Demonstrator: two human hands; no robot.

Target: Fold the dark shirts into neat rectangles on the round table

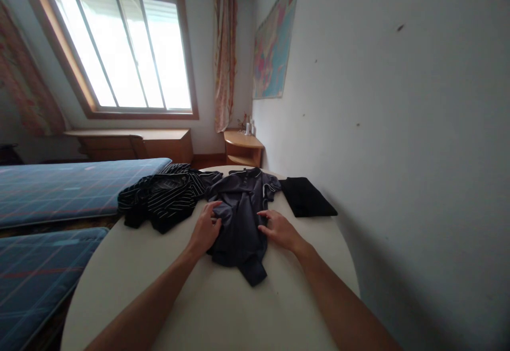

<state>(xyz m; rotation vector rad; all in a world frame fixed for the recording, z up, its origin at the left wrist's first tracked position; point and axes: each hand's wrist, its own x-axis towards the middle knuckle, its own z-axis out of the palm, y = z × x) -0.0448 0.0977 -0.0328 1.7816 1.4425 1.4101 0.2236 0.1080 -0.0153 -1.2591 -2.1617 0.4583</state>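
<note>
A dark grey-blue shirt (pixel 241 223) lies crumpled on the white round table (pixel 139 271), its collar at the far side and a sleeve pointing toward me. My left hand (pixel 206 229) is at the shirt's left edge, fingers apart and curved. At its right edge is my right hand (pixel 278 229), thumb and fingers apart. Neither hand grips the cloth; whether the fingertips touch it is hard to tell. A black garment with white stripes (pixel 169 197) lies heaped to the left, against the shirt. To the right sits a folded black cloth (pixel 306 197).
Two mattresses with blue plaid covers (pixel 79 189) stand left of the table. The white wall (pixel 378 128) runs close along the right side. Beyond the table are a corner shelf (pixel 244 139) with small bottles and a wooden desk (pixel 167 141) under the window.
</note>
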